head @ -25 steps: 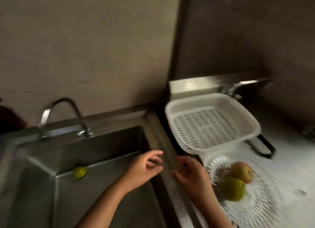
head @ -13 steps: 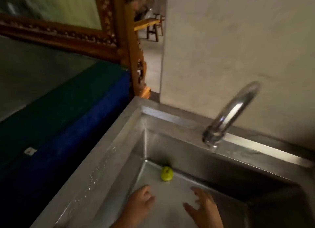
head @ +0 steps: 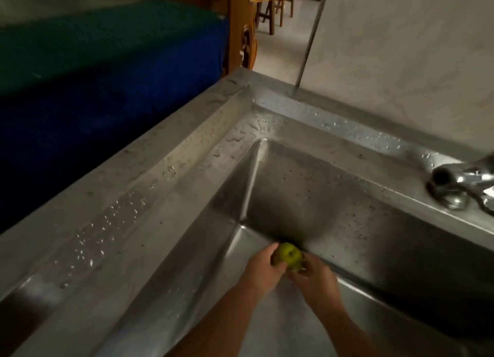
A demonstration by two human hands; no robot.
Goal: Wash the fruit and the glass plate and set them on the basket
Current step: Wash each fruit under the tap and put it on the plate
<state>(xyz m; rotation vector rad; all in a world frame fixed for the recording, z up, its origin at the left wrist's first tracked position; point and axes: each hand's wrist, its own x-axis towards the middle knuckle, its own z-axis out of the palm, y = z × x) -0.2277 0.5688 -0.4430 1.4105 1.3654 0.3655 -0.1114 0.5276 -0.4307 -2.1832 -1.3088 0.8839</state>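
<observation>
A small green fruit (head: 288, 255) sits at the far left corner of the steel sink basin (head: 307, 196), by the back wall. My left hand (head: 263, 272) cups its left side and my right hand (head: 314, 276) cups its right side, so both hands close around it. The glass plate, the other fruit and the white basket are out of view.
The faucet base (head: 454, 183) stands on the sink's back rim at the right edge. The wet steel rim (head: 149, 196) runs along the left. Beyond it lies a blue and green covered surface (head: 107, 76). A tiled wall (head: 401, 49) rises behind.
The view swung left from the basket and plate to the sink corner. Both hands reached forward into the basin and closed around the green fruit that lay free.
</observation>
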